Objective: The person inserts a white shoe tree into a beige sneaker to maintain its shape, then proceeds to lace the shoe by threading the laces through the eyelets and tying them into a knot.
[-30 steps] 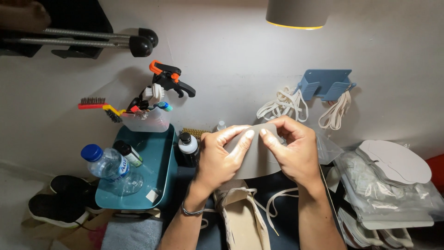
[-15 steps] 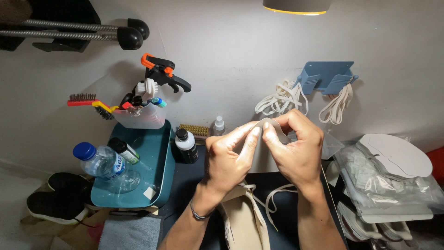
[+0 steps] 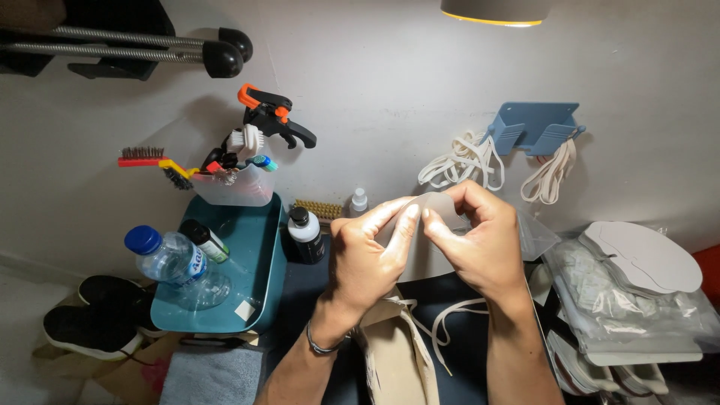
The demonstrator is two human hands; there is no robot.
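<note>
Both hands raised over the beige shoe point(image 3: 397, 360): left hand point(image 3: 364, 259) and right hand point(image 3: 484, 247) fingers pinching a translucent plastic piece point(image 3: 433, 204), held taut for close viewing.

Both hands meet above the table, hemmed in below by a beige shoe point(image 3: 397, 360) with loose laces. To the left, a black bottle point(image 3: 306, 235) and a teal tray point(image 3: 259, 255) crowded with a water bottle point(image 3: 174, 262) stand close. Plastic bags point(image 3: 637, 307) fill the right. Only the pale wall strip between the clamp point(image 3: 274, 120) and the hanging laces point(image 3: 465, 159) is open.
</note>
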